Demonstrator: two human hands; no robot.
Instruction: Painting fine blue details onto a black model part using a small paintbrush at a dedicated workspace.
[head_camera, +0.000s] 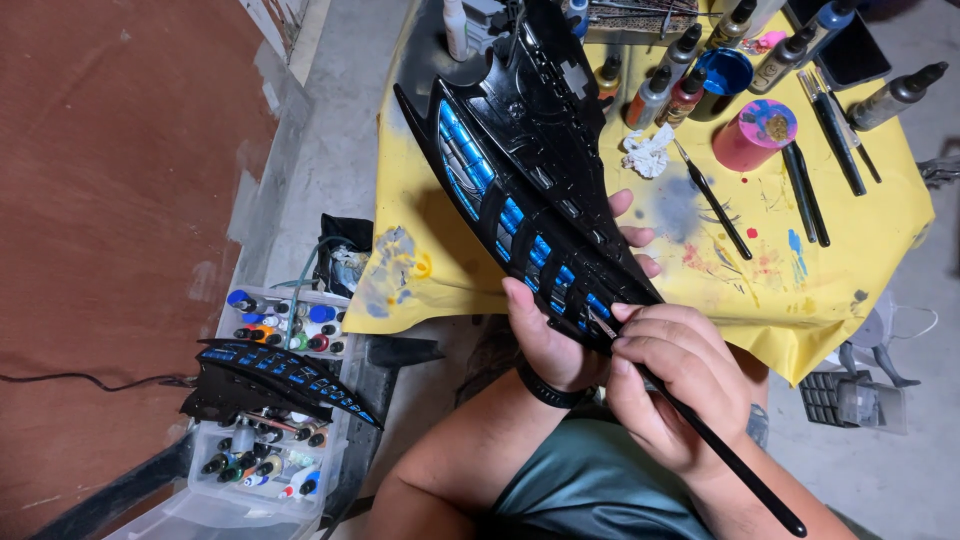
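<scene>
This is a hobby painting workshop, roughly set up on a bare grey concrete floor (330, 150). Beyond the hand gripping the thin black paintbrush (700, 425) lies a paint-spattered yellow table cover (860, 230), crowded with small dropper paint bottles (690, 70), spare dark brushes (805, 190), a pink paint-smeared cup (755, 135) and a crumpled white wipe (648, 152). Well to the left of the grip, a clear plastic organiser box (265, 400) holds rows of coloured paint bottles beside the floor's reddish-brown patch (110, 200).
</scene>
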